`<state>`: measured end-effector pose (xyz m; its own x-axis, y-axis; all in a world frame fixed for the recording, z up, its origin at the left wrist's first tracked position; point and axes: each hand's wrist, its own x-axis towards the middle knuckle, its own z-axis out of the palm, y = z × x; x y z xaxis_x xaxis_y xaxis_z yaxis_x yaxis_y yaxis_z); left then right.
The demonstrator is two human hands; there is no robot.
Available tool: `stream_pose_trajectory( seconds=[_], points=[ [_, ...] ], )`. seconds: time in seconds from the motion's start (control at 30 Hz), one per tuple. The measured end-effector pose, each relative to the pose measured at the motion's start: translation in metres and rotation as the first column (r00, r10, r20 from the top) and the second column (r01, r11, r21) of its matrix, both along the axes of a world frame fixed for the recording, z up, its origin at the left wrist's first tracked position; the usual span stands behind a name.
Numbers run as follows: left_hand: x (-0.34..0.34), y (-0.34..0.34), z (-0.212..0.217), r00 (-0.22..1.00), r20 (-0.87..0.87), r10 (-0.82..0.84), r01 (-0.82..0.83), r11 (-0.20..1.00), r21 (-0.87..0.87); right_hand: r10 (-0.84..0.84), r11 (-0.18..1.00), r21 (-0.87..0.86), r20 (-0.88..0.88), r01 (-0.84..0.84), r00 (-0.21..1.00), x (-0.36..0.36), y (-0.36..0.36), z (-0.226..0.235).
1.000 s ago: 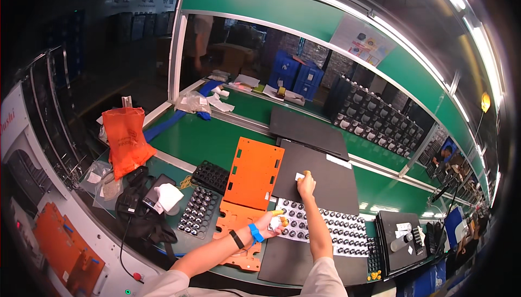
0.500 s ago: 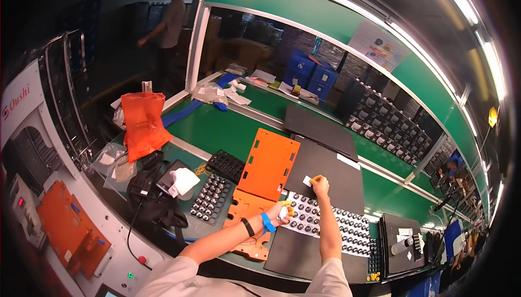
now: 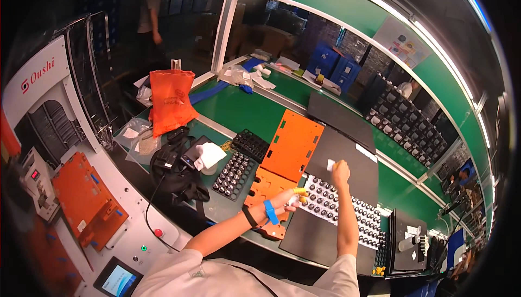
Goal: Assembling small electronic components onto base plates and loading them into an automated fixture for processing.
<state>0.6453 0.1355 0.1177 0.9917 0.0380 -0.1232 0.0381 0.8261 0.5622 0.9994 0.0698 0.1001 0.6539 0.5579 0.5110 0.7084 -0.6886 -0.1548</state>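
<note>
- Your left hand [image 3: 286,199] is just on your side of the orange plate [image 3: 292,145], its fingers curled around a small white piece [image 3: 293,202] (mostly hidden by those fingers, so its shape is unclear).
- Yellow covers [image 3: 299,191] sit on that hand's fingertips, and your wrist wears 2 bands, black [image 3: 250,216] and blue [image 3: 271,212].
- Your right hand [image 3: 341,173] is right of the orange plate, fingertips drawn in at a white slip [image 3: 330,164]; you cannot tell from this view if they grip it.
- That slip is right of the orange plate, over the black mat [image 3: 334,147].
- To the plate's right and nearer you, a white sheet [image 3: 325,217] bears rows of round black parts, partly behind your right forearm.
- Left of the plate you have 2 black trays, the nearer [image 3: 245,179] with round, shiny parts.
- Farther left of the plate stands an orange bag [image 3: 171,99].
</note>
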Motion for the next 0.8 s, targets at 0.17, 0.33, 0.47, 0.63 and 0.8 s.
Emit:
stream_pose_trajectory(
  seconds=[0.17,0.33,0.47,0.63,0.8],
  points=[
    [-0.068,0.012,0.014,0.983,0.027,0.181,-0.179,0.983,-0.048,0.588,0.748,0.503,-0.200,-0.433,0.784,-0.141,0.000,0.104],
    [-0.092,0.006,0.010,0.973,0.155,0.173,-0.162,0.984,-0.078,0.873,0.487,0.258,-0.112,-0.835,0.474,-0.281,-0.026,0.131],
    [-0.132,-0.002,-0.006,0.952,0.130,0.278,-0.280,0.960,-0.001,0.921,0.389,0.132,-0.061,-0.912,0.384,-0.325,-0.024,0.119],
    [-0.181,-0.009,-0.026,0.933,0.120,0.338,-0.330,0.940,-0.082,0.955,0.276,0.140,-0.150,-0.951,0.256,-0.354,-0.012,0.094],
    [-0.232,-0.026,-0.033,0.740,-0.027,0.672,-0.650,0.725,0.227,0.871,0.410,0.433,-0.448,-0.803,0.203,-0.377,0.021,0.058]
  ],
)
